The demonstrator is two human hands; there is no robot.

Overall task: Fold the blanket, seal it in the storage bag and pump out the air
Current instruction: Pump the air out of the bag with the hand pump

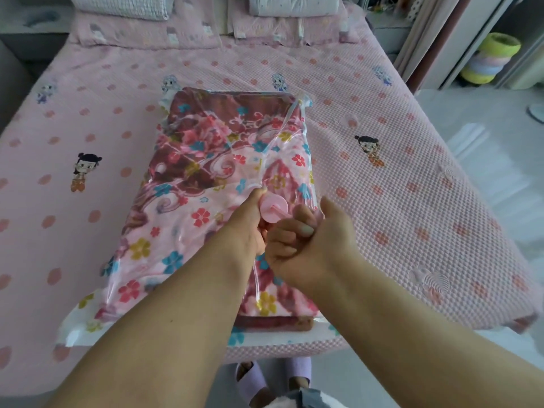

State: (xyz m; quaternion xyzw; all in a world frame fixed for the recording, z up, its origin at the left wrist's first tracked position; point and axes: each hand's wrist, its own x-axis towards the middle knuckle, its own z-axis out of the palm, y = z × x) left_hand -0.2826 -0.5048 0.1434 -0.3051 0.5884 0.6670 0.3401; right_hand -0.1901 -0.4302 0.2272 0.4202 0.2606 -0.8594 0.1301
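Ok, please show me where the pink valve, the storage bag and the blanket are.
pink valve [274,209], head view, its round top.
storage bag [294,338], head view, white near edge strip.
blanket [206,136], head view, flowered top through the plastic.

A home bedroom: a wide bed under a pink quilted cartoon-print bedspread [412,178], grey-white ribbed pillows [123,5] at its head, an open wardrobe [459,39] alongside.
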